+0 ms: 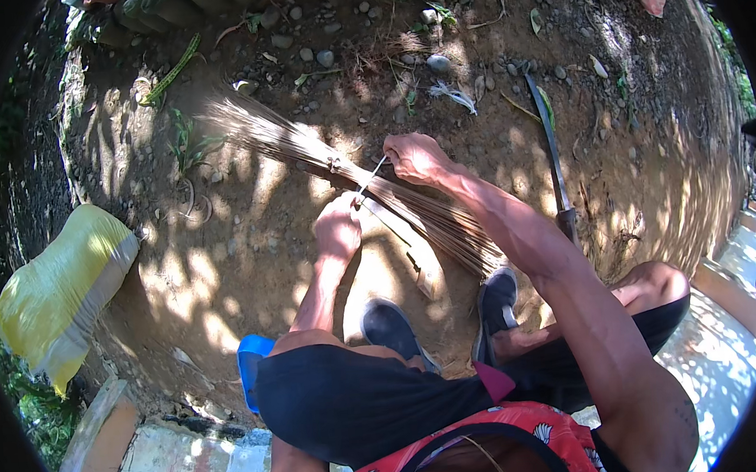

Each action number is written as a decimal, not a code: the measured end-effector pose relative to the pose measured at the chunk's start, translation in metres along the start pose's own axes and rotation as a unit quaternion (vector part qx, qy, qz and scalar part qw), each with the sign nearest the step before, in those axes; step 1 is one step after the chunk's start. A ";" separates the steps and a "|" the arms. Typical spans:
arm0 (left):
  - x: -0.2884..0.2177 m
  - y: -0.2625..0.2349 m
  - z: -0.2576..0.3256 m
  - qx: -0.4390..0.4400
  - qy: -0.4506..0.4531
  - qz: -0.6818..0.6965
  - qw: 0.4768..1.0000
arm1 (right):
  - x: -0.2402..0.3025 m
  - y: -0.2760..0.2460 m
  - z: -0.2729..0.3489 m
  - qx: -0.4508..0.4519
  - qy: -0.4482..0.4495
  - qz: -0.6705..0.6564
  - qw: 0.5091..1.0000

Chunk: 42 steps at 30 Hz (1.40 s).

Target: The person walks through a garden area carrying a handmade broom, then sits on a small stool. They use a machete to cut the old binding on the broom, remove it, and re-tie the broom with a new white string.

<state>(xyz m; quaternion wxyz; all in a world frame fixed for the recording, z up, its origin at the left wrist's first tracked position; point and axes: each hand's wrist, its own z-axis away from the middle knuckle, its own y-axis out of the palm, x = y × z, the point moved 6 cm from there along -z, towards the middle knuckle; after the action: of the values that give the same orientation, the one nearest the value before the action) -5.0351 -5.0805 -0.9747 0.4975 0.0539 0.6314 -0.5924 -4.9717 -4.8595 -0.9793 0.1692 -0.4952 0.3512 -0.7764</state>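
A stick broom [281,141], a long bundle of thin brown sticks, lies slantwise on the dirt ahead of my feet. A binding [334,163] goes round it near the middle. Across the bundle runs a thin white string [372,178], stretched between my hands. My left hand [339,228] is closed on one end, on the near side of the sticks. On the far side, my right hand [421,158] pinches the other end, fingers curled. A machete [549,143] lies to the right of the broom, its handle toward me.
My dark shoes [390,329] stand by the broom's near end. A yellow sack [68,285] lies at left, and something blue [251,369] sits beside my left leg. Stones [439,63] and a white scrap [453,95] dot the far ground. Concrete ledges [171,461] run behind me.
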 end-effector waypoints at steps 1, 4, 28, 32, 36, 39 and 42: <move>0.002 0.001 0.001 0.012 -0.014 -0.010 1.000 | 0.004 -0.007 -0.001 -0.009 -0.012 0.013 1.000; -0.001 -0.002 0.001 0.002 0.003 -0.001 1.000 | -0.003 -0.007 -0.003 0.021 0.015 0.049 0.998; -0.003 0.007 -0.025 -0.002 -0.107 0.434 0.895 | 0.097 -0.001 0.093 0.108 -0.110 0.046 0.987; -0.030 -0.004 -0.034 0.041 0.013 0.392 0.919 | 0.098 -0.010 0.068 0.105 -0.060 -0.037 0.992; -0.022 -0.008 -0.032 -0.002 -0.028 0.367 0.930 | 0.091 -0.003 0.043 0.005 -0.089 -0.235 0.968; -0.025 -0.010 -0.037 -0.056 0.032 0.271 0.960 | 0.059 0.039 0.027 -0.004 -0.147 -0.260 0.954; -0.023 -0.004 -0.032 -0.062 -0.021 0.310 0.949 | 0.068 0.019 0.027 -0.028 -0.159 -0.151 0.975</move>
<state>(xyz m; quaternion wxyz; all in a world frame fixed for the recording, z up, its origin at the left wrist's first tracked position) -5.0448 -5.0439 -0.9625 0.6721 0.2034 0.6083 -0.3698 -4.9797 -4.9241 -0.9414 0.0894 -0.6639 0.2625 -0.6945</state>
